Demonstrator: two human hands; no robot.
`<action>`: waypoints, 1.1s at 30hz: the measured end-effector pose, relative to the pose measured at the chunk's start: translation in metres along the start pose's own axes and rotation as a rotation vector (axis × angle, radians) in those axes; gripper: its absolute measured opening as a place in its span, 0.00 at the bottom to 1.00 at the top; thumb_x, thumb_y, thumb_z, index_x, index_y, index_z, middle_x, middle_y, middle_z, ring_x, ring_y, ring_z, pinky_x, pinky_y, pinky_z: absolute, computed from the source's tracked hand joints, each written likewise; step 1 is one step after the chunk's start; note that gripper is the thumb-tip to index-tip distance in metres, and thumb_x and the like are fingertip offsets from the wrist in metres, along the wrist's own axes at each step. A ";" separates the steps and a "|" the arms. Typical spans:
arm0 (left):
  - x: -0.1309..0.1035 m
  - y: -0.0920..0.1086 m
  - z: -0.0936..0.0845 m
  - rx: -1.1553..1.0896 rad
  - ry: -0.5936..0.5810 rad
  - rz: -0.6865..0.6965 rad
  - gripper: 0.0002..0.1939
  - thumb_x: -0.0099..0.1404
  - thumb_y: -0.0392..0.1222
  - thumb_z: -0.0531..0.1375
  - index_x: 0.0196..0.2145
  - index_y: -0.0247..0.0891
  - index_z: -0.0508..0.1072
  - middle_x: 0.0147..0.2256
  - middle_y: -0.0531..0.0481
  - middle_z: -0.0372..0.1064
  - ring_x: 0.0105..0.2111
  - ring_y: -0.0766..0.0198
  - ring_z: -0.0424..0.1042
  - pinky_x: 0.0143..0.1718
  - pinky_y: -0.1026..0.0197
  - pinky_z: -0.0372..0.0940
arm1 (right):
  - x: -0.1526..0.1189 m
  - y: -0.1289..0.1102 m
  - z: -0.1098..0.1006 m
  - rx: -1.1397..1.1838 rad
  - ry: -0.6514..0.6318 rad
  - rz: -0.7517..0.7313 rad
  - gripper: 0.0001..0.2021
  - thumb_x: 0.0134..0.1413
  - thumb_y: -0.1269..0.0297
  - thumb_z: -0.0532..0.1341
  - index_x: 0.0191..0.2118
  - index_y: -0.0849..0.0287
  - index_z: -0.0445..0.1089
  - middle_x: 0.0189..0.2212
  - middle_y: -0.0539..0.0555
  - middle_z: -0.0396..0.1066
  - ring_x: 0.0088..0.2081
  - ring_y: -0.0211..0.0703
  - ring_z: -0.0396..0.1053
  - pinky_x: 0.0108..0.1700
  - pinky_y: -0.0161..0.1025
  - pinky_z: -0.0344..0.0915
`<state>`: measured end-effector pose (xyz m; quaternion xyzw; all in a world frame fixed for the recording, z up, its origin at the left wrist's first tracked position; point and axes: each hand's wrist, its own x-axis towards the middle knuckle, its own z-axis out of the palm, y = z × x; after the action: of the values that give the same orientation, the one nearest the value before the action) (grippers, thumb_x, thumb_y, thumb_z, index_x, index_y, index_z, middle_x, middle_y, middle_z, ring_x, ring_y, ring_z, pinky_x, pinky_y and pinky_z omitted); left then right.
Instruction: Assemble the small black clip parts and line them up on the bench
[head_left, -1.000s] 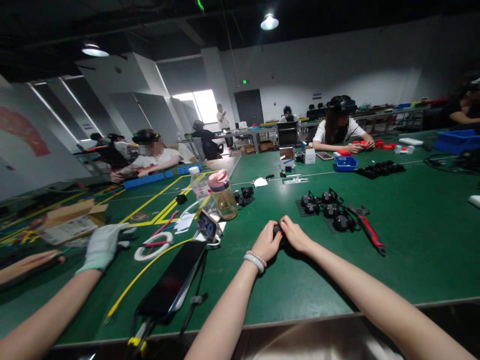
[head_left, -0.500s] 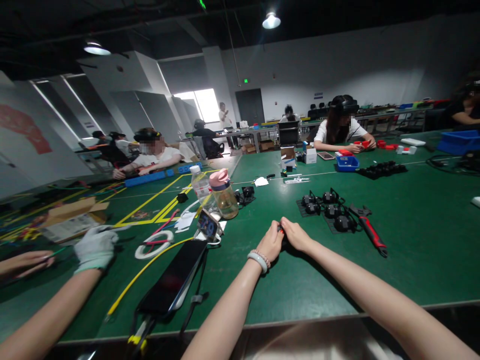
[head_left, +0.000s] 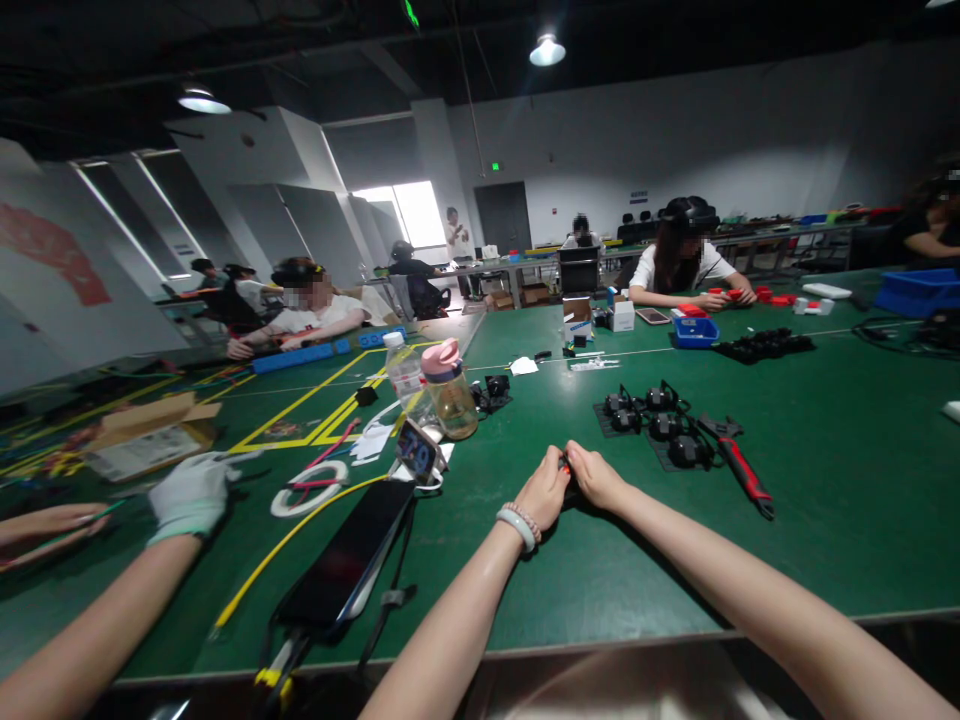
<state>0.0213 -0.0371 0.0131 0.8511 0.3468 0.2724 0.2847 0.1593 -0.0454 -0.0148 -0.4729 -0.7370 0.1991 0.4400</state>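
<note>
My left hand (head_left: 544,492) and my right hand (head_left: 595,474) meet over the green table (head_left: 825,480), fingers closed together on a small black part (head_left: 564,466) that they mostly hide. A bead bracelet circles my left wrist. To the right of my hands lie several black parts with cables (head_left: 656,420) on dark mats, with a red-handled wrench (head_left: 739,463) beside them.
A black phone (head_left: 346,560) and yellow cable (head_left: 292,540) lie left of my arm. Water bottles (head_left: 448,390) stand further back. A neighbour's white-gloved hand (head_left: 191,492) rests at the left, near a cardboard box (head_left: 150,440). Other people sit at far table edges.
My hands stay closed on the small part, almost unmoved. The neighbour's gloved hand has drawn back slightly to the left.
</note>
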 end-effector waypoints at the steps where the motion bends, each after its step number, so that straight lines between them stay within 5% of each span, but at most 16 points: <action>1: 0.000 0.000 0.000 0.002 0.003 -0.003 0.08 0.61 0.41 0.43 0.34 0.36 0.56 0.33 0.49 0.59 0.32 0.66 0.60 0.37 0.59 0.58 | 0.000 0.000 0.000 -0.002 0.001 0.002 0.12 0.56 0.60 0.39 0.29 0.57 0.53 0.19 0.47 0.55 0.21 0.33 0.54 0.26 0.32 0.50; 12: -0.001 -0.002 -0.003 0.083 0.002 0.027 0.10 0.62 0.42 0.41 0.37 0.36 0.57 0.34 0.48 0.60 0.33 0.65 0.61 0.37 0.60 0.58 | -0.001 -0.006 0.003 -0.070 0.027 0.048 0.14 0.57 0.60 0.37 0.30 0.57 0.55 0.19 0.48 0.58 0.22 0.35 0.57 0.26 0.31 0.51; 22: 0.004 -0.027 -0.016 0.486 0.067 -0.029 0.13 0.60 0.42 0.46 0.42 0.40 0.60 0.41 0.47 0.61 0.46 0.61 0.57 0.49 0.54 0.49 | 0.000 0.009 -0.001 -0.278 0.109 0.059 0.15 0.56 0.59 0.40 0.39 0.58 0.60 0.32 0.54 0.63 0.36 0.38 0.61 0.38 0.35 0.56; 27: -0.003 -0.026 -0.011 0.673 0.073 -0.246 0.29 0.59 0.50 0.44 0.53 0.30 0.50 0.52 0.37 0.51 0.54 0.52 0.48 0.53 0.50 0.42 | -0.005 0.017 -0.008 -0.310 0.130 0.085 0.16 0.56 0.59 0.40 0.33 0.58 0.61 0.29 0.53 0.61 0.34 0.37 0.61 0.37 0.34 0.56; 30: -0.014 -0.015 -0.001 0.787 -0.030 -0.404 0.37 0.55 0.54 0.47 0.52 0.19 0.51 0.53 0.27 0.46 0.55 0.44 0.42 0.52 0.47 0.41 | -0.007 0.022 -0.011 -0.307 0.148 0.097 0.16 0.57 0.60 0.39 0.30 0.58 0.60 0.27 0.52 0.60 0.32 0.37 0.60 0.37 0.34 0.56; 33: -0.026 -0.001 0.010 0.809 -0.121 -0.402 0.38 0.54 0.56 0.46 0.53 0.19 0.50 0.55 0.27 0.41 0.56 0.44 0.39 0.53 0.47 0.41 | -0.006 0.025 -0.011 -0.295 0.156 0.101 0.17 0.57 0.60 0.39 0.28 0.59 0.60 0.26 0.52 0.59 0.32 0.37 0.59 0.36 0.34 0.56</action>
<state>0.0117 -0.0588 -0.0012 0.8240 0.5665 0.0041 -0.0037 0.1829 -0.0403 -0.0294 -0.5826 -0.6973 0.0733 0.4111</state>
